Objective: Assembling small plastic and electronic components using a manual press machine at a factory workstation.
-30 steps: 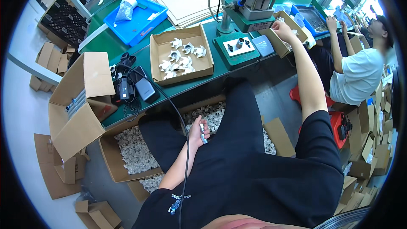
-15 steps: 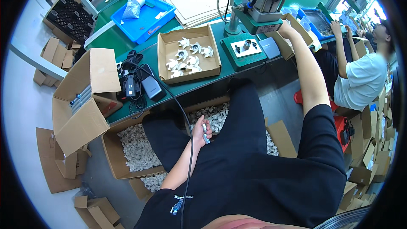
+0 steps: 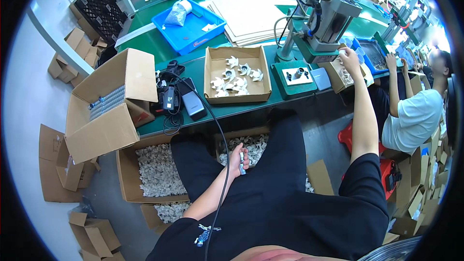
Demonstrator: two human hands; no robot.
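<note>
My left hand rests over my lap, its fingers closed round a short silvery rod. To the right of the press, my right hand is held over a small cardboard box with pale parts in it. Its fingers are bent together, and whatever may be between them is too small to make out. On the press base sits a fixture plate with a dark round part standing on it. Left of the press, an open carton holds several white bladed impellers.
A tall carton with silvery rods stands at the bench's left end, next to cables and a black device. Boxes of white parts surround my legs. Behind lies a blue tray. A co-worker sits at right.
The view has shifted, so the bench appears lower and farther right. My right hand has come slightly up out of the small box, showing its contents. My left hand still grips the rod.
</note>
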